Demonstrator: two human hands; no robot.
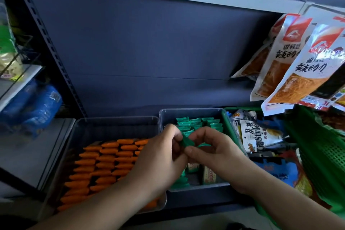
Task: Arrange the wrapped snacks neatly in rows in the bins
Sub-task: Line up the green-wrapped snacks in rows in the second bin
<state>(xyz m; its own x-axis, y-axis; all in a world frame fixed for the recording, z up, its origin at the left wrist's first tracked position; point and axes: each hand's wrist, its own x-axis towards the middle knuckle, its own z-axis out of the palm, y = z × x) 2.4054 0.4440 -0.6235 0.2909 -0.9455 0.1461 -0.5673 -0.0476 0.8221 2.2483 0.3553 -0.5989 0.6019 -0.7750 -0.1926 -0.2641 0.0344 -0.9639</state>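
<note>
Green snack point(186, 142): a small glossy packet is pinched from both ends, above the clear bin point(192, 112).
Left hand point(164, 155): fingers are curled on the packet's left end.
Right hand point(209, 147): thumb and forefinger are closed on its right end.
Green rows point(199, 123): crimped wrappers are ranked beyond the fingertips.
Orange snacks point(104, 162): oblong packets are packed in tight rows in a second bin point(115, 119), left of the left hand.
Green basket point(317, 147): perforated plastic is seen right of the right hand.

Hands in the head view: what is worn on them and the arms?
The left hand and right hand are bare: no gloves, rings or watch visible. The left forearm and right forearm are uncovered to the frame edge, no sleeve in view.
</note>
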